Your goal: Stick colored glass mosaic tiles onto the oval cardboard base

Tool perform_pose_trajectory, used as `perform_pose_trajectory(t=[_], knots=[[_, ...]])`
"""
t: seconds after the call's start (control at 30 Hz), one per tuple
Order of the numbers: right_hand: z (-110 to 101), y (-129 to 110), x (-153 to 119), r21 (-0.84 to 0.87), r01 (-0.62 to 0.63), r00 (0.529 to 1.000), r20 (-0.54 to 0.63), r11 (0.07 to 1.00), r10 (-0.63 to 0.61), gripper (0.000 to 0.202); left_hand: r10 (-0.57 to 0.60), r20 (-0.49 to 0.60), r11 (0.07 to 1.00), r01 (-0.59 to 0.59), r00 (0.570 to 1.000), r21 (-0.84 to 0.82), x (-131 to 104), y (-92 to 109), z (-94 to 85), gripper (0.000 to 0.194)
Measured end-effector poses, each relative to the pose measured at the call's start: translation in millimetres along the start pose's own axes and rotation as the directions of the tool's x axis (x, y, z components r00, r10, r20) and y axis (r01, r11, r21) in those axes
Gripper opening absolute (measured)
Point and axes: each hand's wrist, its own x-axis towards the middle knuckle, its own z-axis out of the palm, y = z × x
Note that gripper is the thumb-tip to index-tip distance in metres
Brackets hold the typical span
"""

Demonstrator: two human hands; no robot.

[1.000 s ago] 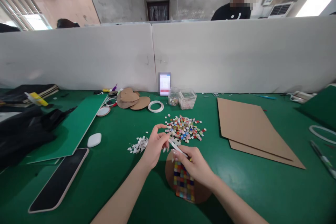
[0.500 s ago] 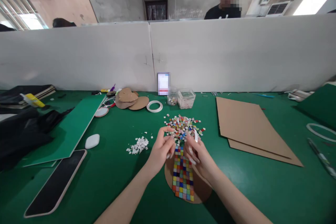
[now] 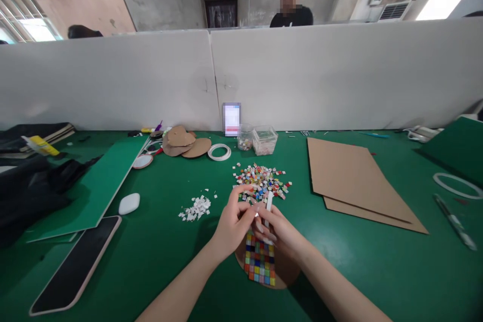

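My two hands meet over a brown cardboard disc (image 3: 289, 266) that carries rows of multicoloured square mosaic tiles (image 3: 260, 259). My left hand (image 3: 236, 216) is closed in a pinch, its fingertips touching those of my right hand. A tiny white bit shows where they meet, too small to name. My right hand (image 3: 277, 226) is closed around a narrow white strip (image 3: 269, 202) that stands up between its fingers. Just beyond the hands lies a loose heap of coloured tiles (image 3: 260, 178). The upper rows on the disc are hidden by the hands.
White scraps (image 3: 196, 209) lie left of my hands. Further left are a phone (image 3: 77, 266), a white case (image 3: 129, 204) and a green board (image 3: 94, 191). Cardboard sheets (image 3: 347, 176) lie right; clear containers (image 3: 264, 141) and a tape roll (image 3: 219, 152) stand behind. A person (image 3: 292, 15) is beyond the partition.
My hands have come together, from apart to fingertips touching. The white strip now stands more upright and in fuller view. The person beyond the partition appears further left.
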Motion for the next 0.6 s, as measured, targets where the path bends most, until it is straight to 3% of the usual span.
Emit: perform_pose_trajectory(t=[0.27,0.4,0.47,0.6], knots=[[-2,-1,-1,-0.016,-0.006,0.997,0.08,1.0,0.007,0.024,0.071,-0.088,0.976,-0.051,0.994,0.212,1,-7,0.4,0.033],[2,-4,-2,-0.07,0.02,0.999,0.048,0.997,-0.017,0.031,0.195,-0.164,0.898,-0.109,0.967,0.427,-1,-11,-2.1,0.019],[5,-7,-2,-0.084,0.028,0.999,0.047,0.996,-0.024,0.033,0.305,-0.11,0.783,-0.183,0.946,0.594,-2,-12,-5.6,0.011],[7,-9,0,-0.072,0.045,0.999,-0.008,0.996,-0.045,0.035,0.368,0.208,0.49,-0.379,0.906,0.785,-4,-9,-11.6,0.013]])
